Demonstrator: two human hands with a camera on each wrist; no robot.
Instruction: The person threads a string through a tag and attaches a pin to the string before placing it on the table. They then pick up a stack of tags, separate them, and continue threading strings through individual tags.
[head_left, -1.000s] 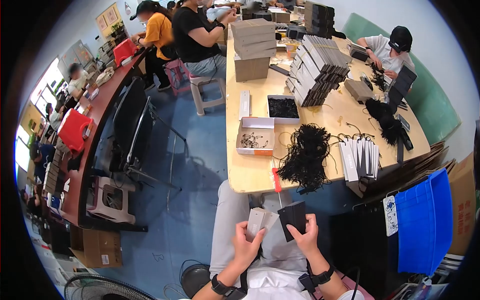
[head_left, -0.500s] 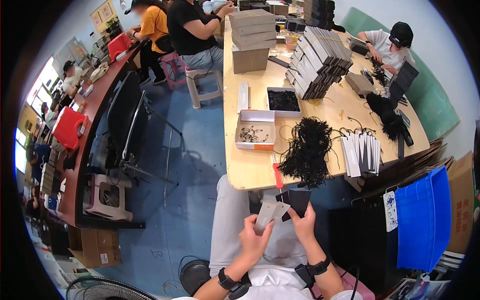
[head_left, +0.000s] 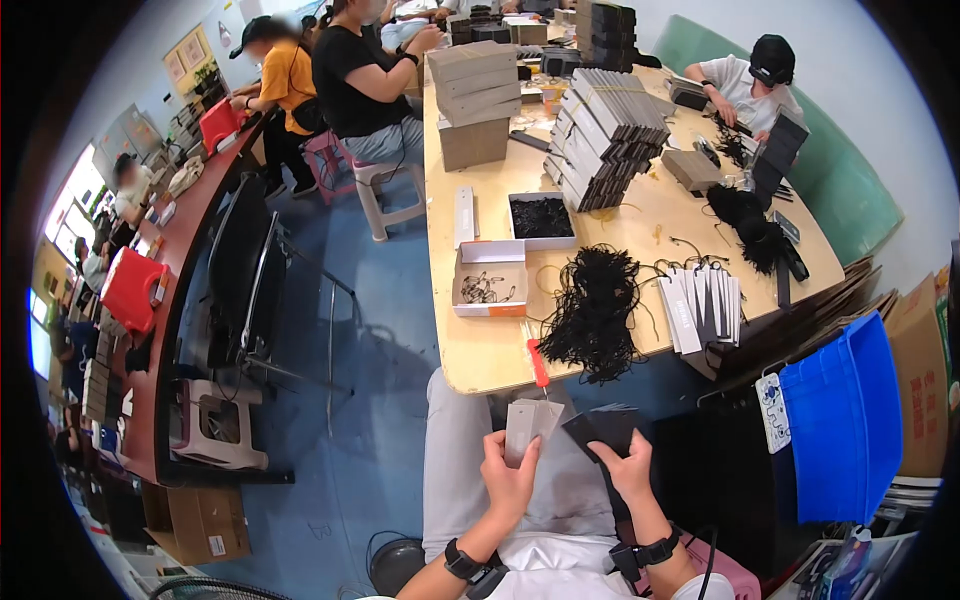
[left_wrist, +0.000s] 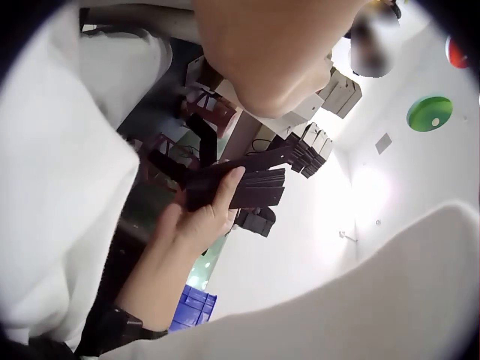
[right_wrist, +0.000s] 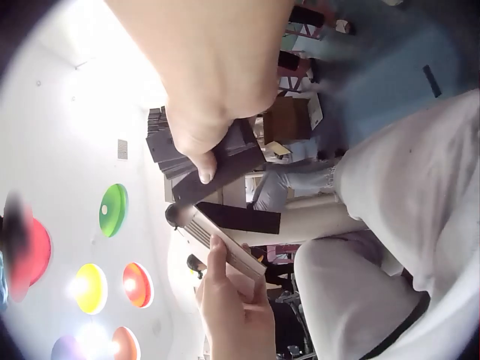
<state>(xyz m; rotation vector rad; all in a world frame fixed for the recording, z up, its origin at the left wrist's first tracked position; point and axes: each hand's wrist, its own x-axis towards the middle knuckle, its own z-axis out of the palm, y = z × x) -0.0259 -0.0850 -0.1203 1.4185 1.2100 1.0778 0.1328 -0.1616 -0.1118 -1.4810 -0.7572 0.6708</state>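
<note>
Low in the head view, the left hand [head_left: 511,478] grips a small stack of light grey cards [head_left: 526,428], thumb on the face. Beside it the right hand [head_left: 628,468] holds several black cards [head_left: 606,428], slightly fanned, with the thumb across them. A small gap separates the two stacks. The left wrist view shows the right hand [left_wrist: 196,225] round the black cards [left_wrist: 251,184]. In the right wrist view the left hand [right_wrist: 236,315] pinches the light cards [right_wrist: 229,251], near the black cards [right_wrist: 217,174] under the right hand [right_wrist: 217,97].
On the table [head_left: 480,350] lie a box of metal pins [head_left: 490,285], a box of black pieces [head_left: 541,220], a black cord heap [head_left: 592,310], tagged cards [head_left: 700,308], a red-handled tool [head_left: 538,362] and tall card stacks. A blue bin [head_left: 845,420] stands at the right.
The right hand has moved right and lower, away from the light stack, and its black cards are now fanned. The light stack has become more upright. The head view has shifted slightly.
</note>
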